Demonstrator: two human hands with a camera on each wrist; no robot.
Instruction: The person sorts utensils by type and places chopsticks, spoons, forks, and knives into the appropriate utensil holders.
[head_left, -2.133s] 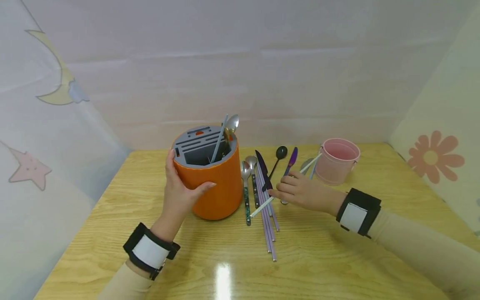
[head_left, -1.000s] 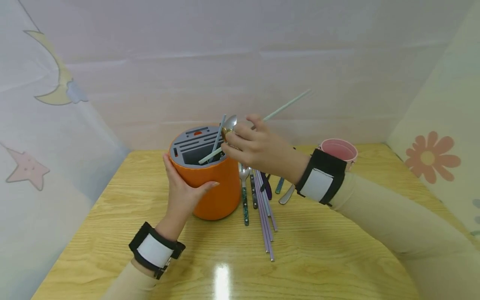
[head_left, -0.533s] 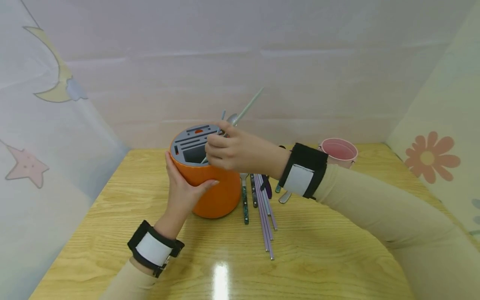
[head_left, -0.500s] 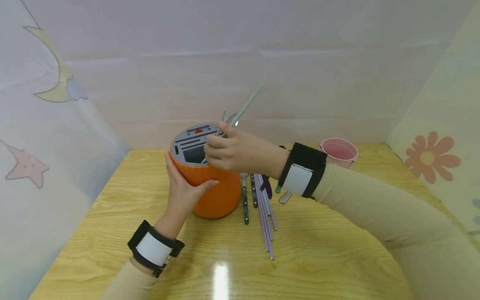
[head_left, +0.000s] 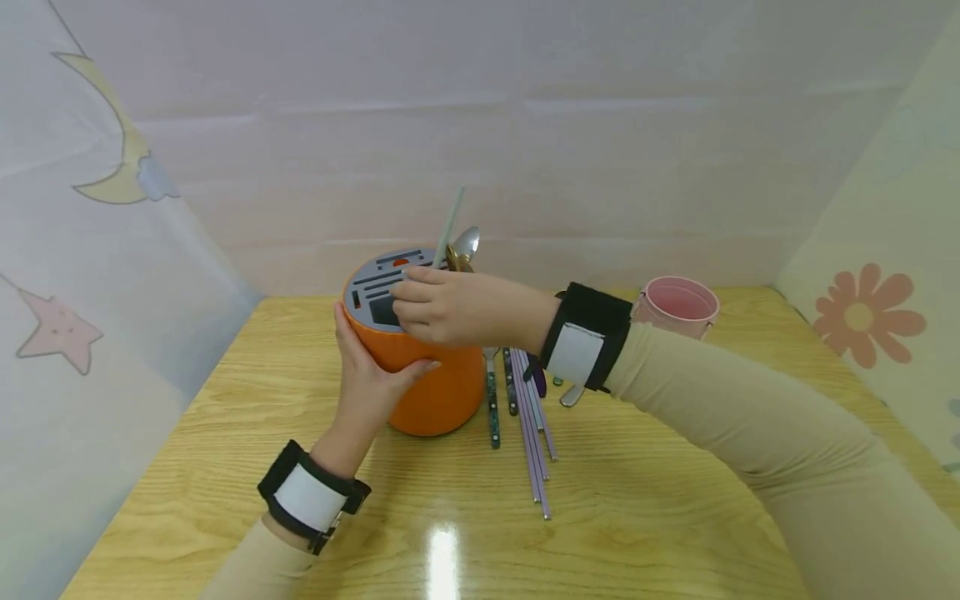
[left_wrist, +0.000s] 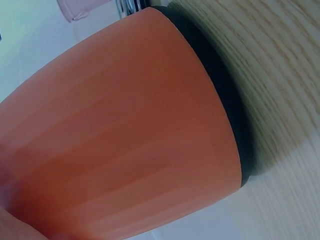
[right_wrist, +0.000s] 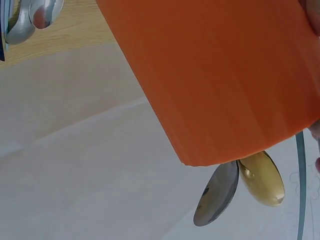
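The right hand [head_left: 442, 307] pinches a pale chopstick [head_left: 450, 227], nearly upright over the orange holder's [head_left: 435, 383] grey slotted top, while the left hand [head_left: 363, 379] wraps around the holder's near-left side.

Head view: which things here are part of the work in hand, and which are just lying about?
In hand:
left hand gripping the orange round cutlery holder
right hand pinching the pale thin chopstick

Lying about:
purple chopsticks
pink metal bucket

Staged recording booth, not a real kitchen: white fabric walls [head_left: 525, 125] with moon, star and flower prints enclose a wooden table [head_left: 637, 500] beneath both hands.
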